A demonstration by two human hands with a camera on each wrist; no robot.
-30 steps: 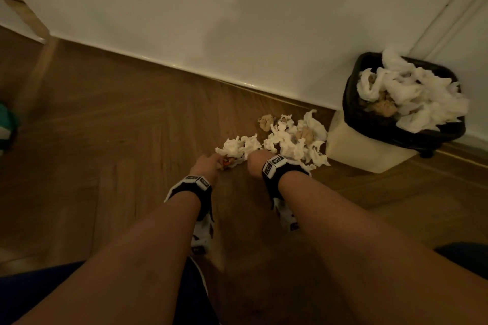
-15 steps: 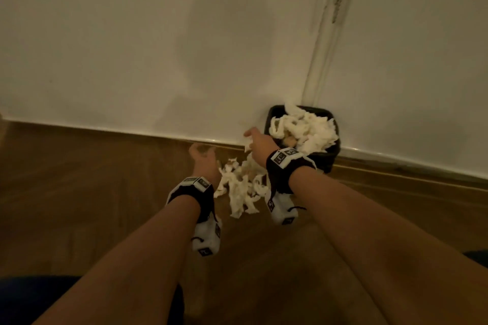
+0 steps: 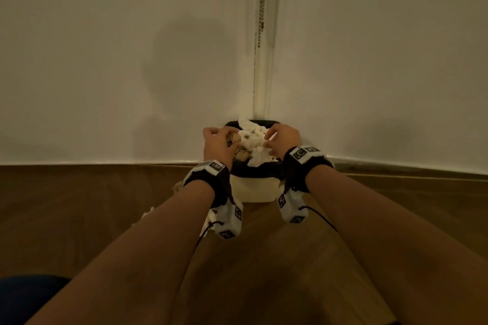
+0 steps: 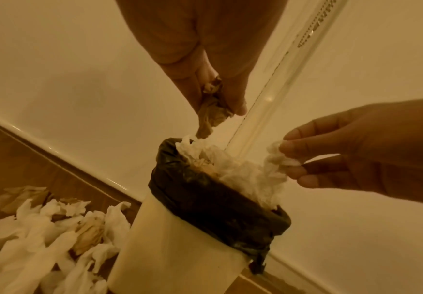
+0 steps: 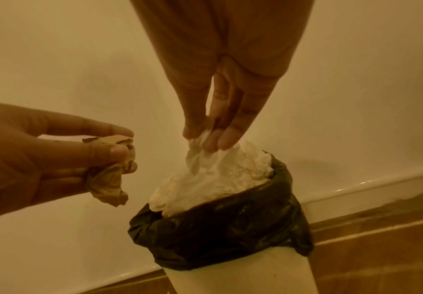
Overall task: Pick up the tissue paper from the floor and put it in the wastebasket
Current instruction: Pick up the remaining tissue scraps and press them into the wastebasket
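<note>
A white wastebasket with a black bag liner stands against the wall, heaped with crumpled tissue. Both hands hover over its mouth. My left hand pinches a brownish crumpled tissue above the left rim; the same brown tissue shows in the right wrist view. My right hand pinches a white tissue above the right side of the heap, its fingertips in the white tissue. More tissue paper lies on the floor left of the basket.
The basket sits by the white wall and skirting, under a vertical moulding. Wooden floor spreads left and right of it. A dark trouser leg shows at the lower left.
Both hands lifted from the floor pile, each with tissue, and moved right and up over the wastebasket. My view swung to face the basket squarely.
</note>
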